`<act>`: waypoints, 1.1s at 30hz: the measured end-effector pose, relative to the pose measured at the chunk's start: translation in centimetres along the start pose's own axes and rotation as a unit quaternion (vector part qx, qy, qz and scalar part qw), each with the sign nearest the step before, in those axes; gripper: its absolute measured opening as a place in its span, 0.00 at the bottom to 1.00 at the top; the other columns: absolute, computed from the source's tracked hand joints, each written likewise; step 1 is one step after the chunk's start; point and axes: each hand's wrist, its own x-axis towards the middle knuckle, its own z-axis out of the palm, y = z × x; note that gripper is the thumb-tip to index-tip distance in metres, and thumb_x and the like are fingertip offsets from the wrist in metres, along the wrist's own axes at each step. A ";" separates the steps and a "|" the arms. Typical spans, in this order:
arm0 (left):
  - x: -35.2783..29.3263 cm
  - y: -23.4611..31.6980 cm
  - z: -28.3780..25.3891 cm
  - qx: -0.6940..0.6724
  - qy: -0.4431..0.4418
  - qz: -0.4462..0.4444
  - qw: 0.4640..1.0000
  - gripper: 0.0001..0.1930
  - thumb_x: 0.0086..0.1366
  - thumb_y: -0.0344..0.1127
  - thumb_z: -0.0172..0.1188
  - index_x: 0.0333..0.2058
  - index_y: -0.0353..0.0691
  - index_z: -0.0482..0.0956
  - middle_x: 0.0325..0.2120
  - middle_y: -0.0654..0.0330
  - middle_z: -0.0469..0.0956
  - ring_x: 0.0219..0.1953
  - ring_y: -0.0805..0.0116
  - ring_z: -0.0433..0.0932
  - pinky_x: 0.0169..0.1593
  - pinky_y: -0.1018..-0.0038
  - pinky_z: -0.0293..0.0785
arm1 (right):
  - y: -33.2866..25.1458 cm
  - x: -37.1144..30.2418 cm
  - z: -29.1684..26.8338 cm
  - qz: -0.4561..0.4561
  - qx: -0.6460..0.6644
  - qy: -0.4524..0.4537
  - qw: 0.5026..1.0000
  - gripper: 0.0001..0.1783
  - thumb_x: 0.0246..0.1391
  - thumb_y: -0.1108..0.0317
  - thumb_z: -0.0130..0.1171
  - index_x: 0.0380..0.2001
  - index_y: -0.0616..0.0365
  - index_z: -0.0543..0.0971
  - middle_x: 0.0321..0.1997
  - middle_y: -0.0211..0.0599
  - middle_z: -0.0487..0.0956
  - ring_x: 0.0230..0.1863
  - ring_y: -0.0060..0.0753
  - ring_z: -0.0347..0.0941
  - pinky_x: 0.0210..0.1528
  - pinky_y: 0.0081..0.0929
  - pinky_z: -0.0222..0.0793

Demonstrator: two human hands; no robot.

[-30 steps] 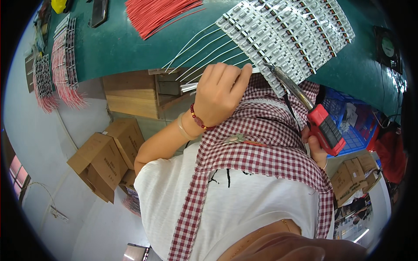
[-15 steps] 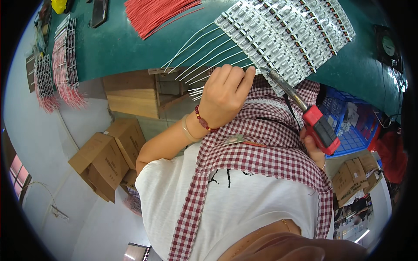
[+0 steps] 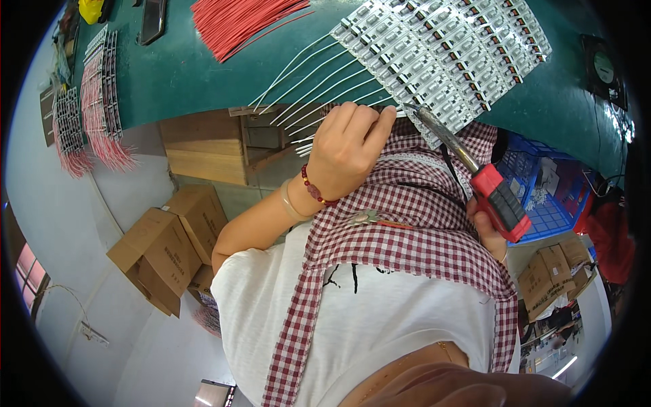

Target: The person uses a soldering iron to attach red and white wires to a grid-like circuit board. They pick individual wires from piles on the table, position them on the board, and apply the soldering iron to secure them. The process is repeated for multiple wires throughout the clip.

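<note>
A panel of small white circuit boards (image 3: 434,51) lies at the table's near edge, with several white wires (image 3: 308,91) trailing from its left side. My left hand (image 3: 349,139) is closed in a pinch beside the panel's lower left edge, a white wire between its fingertips. Most of that wire is hidden by the hand. In my right hand (image 3: 485,227) is a soldering iron (image 3: 500,201) with a red and black handle. Its metal tip rests at the panel's edge, just right of my left fingertips; whether it touches the wire end I cannot tell.
Red wires (image 3: 247,24) lie bundled on the green table (image 3: 163,81), with a phone (image 3: 153,22) to their left. Finished-looking strips with red and white wires (image 3: 102,95) hang over the far-left edge. Blue baskets (image 3: 542,203) stand at right, cardboard boxes (image 3: 159,251) at lower left.
The panel and its white wires have shifted very slightly left. Both hands keep their grips, and the soldering iron's tip stays at the panel's edge.
</note>
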 end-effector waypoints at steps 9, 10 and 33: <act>-0.1 -0.1 0.2 -0.004 0.005 -0.003 1.000 0.20 0.46 0.21 0.60 0.41 0.33 0.82 0.27 0.59 0.72 0.28 0.64 0.71 0.30 0.72 0.69 | -0.1 0.6 0.2 -0.046 -0.085 -0.006 0.995 0.08 0.43 0.74 0.64 0.31 0.60 0.81 0.29 0.40 0.79 0.26 0.42 0.76 0.27 0.30 0.70; -0.1 -0.1 0.2 -0.001 0.005 -0.003 1.000 0.20 0.46 0.21 0.60 0.41 0.33 0.82 0.27 0.59 0.72 0.28 0.64 0.71 0.30 0.72 0.69 | 0.0 0.5 0.3 -0.045 -0.114 -0.007 0.992 0.08 0.43 0.74 0.64 0.30 0.60 0.81 0.29 0.40 0.79 0.26 0.42 0.76 0.27 0.30 0.70; -0.2 0.4 0.0 -0.006 0.023 0.010 1.000 0.18 0.47 0.21 0.60 0.40 0.33 0.82 0.26 0.60 0.72 0.27 0.64 0.71 0.29 0.71 0.67 | 0.1 -0.8 -1.4 0.101 0.147 -0.034 0.983 0.17 0.50 0.60 0.66 0.34 0.64 0.81 0.27 0.34 0.78 0.26 0.27 0.75 0.29 0.23 0.69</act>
